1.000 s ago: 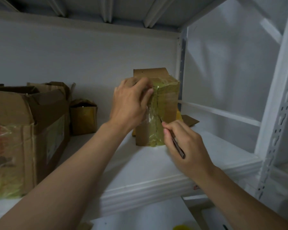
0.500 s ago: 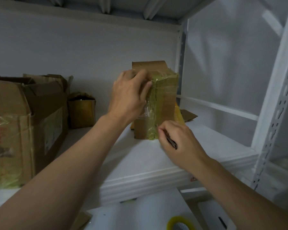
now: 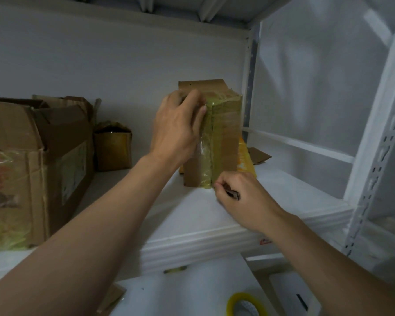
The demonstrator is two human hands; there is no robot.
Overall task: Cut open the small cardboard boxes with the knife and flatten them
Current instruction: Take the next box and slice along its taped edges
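Steadying the small cardboard box [image 3: 226, 142], taped and upright on the white shelf [image 3: 192, 215], my left grip [image 3: 178, 128] curls round its top near corner. My right grip [image 3: 242, 199] is clamped on the knife [image 3: 232, 193], low at the foot of the box's taped front edge. A larger open carton [image 3: 32, 160] stands well apart at left.

Storeroom: white slotted-post metal shelving [image 3: 379, 156], a big worn carton [image 3: 21, 169], yellow tape roll [image 3: 234, 301] below.

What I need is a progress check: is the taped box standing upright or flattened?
Upright: the taped box stands on end on the shelf, left hand gripping its top, knife at its base.
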